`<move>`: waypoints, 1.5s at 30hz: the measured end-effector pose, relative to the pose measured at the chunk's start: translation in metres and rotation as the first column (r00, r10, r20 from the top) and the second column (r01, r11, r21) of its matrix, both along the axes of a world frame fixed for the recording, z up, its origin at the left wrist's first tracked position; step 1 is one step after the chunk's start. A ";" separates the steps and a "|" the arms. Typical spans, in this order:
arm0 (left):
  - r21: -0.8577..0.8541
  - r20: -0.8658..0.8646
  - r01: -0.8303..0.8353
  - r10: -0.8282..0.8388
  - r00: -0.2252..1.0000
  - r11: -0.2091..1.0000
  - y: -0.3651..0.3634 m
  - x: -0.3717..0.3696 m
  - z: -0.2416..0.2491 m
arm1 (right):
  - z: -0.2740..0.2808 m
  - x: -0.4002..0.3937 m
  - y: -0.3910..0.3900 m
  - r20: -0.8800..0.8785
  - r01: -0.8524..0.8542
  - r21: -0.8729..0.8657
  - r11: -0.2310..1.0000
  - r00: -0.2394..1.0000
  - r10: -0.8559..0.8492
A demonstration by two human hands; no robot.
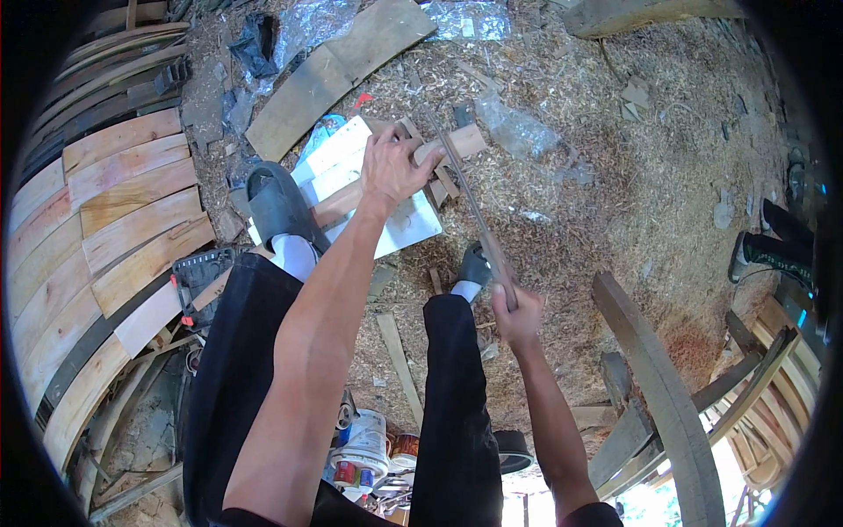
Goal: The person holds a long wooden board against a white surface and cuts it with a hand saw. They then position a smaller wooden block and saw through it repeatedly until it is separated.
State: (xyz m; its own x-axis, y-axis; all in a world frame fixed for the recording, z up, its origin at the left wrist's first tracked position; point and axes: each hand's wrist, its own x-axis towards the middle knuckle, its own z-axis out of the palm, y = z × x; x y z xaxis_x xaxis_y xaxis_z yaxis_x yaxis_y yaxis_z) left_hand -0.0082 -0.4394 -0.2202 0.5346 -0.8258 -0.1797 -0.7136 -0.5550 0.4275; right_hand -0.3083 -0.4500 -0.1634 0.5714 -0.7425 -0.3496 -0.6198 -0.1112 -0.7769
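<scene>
while hands (395, 167) saw wood (413, 167), no legible writing

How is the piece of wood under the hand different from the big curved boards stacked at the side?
The wood piece is short, narrow and straight; the curved boards are long, wide and bent. The wood piece is pinned by the left hand and a sandalled foot, with the saw from the right hand across it; the curved boards lie untouched in a stack. Both are pale bare wood.
</scene>
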 end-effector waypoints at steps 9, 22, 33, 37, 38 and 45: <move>-0.072 0.038 0.013 -0.011 0.999 0.997 0.004 0.002 -0.015 | -0.014 0.090 -0.031 0.063 0.038 0.038 0.999 0.997 -0.041; -0.007 0.017 0.030 -0.030 0.999 1.000 0.002 0.002 -0.012 | -0.022 0.092 -0.026 0.122 0.079 0.045 0.996 0.989 -0.084; -0.025 -0.018 -0.020 0.019 1.000 0.999 0.002 0.002 -0.008 | 0.038 0.027 0.002 -0.067 0.044 0.089 0.995 0.997 -0.038; -0.007 -0.052 -0.027 0.027 0.998 1.000 -0.001 0.002 -0.006 | 0.034 0.083 -0.015 -0.006 0.075 0.019 0.997 0.997 -0.075; -0.005 -0.040 -0.036 0.035 0.999 0.999 -0.001 0.003 -0.006 | 0.033 0.100 -0.025 -0.003 0.077 0.019 0.997 0.997 -0.077; -0.037 -0.050 -0.084 0.082 0.995 0.996 -0.002 0.002 -0.008 | 0.077 0.100 -0.043 -0.116 -0.005 0.068 0.998 0.993 0.013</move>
State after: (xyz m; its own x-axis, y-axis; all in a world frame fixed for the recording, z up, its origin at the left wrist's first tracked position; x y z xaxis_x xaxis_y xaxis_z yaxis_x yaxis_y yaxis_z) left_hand -0.0063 -0.4415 -0.2286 0.5931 -0.7858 -0.1754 -0.6437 -0.5937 0.4829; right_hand -0.2086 -0.4934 -0.0867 0.5302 -0.7102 -0.4632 -0.7059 -0.0671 -0.7051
